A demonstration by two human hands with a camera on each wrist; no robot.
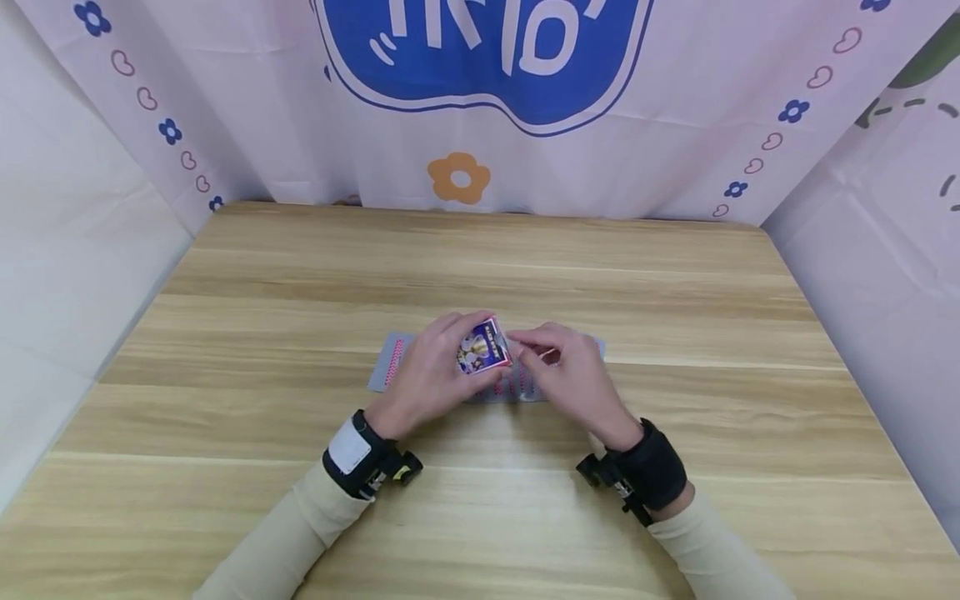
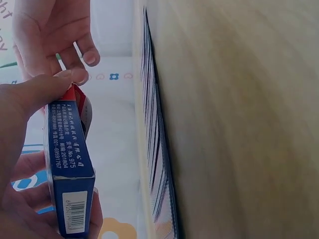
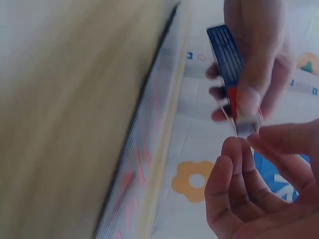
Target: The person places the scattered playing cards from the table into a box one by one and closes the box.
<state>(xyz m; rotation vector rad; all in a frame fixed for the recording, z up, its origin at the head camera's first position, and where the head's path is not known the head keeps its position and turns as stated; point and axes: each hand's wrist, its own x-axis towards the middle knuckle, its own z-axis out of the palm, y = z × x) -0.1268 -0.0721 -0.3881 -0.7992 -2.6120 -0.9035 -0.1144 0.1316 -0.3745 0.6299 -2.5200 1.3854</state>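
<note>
My left hand (image 1: 435, 371) holds a small blue and red playing card box (image 1: 478, 350) above the table, its thumb lying along one side in the left wrist view. Chinese print and a barcode (image 2: 76, 212) show on the box. At the red end, my right hand (image 1: 573, 375) has its thumb and fingertips on a small pale end flap (image 3: 246, 128), which it seems to pinch; the exact contact is partly hidden. Beneath both hands lies a flat grey spread with red patterned bands (image 1: 390, 364), apparently a row of overlapping cards, its middle covered by the hands.
The wood-grain table (image 1: 480, 517) extends around the hands on all sides. A white printed cloth (image 1: 285, 125) hangs behind its far edge, with pale cloth at the left and right. Each wrist wears a black strap (image 1: 656, 471) with a small camera.
</note>
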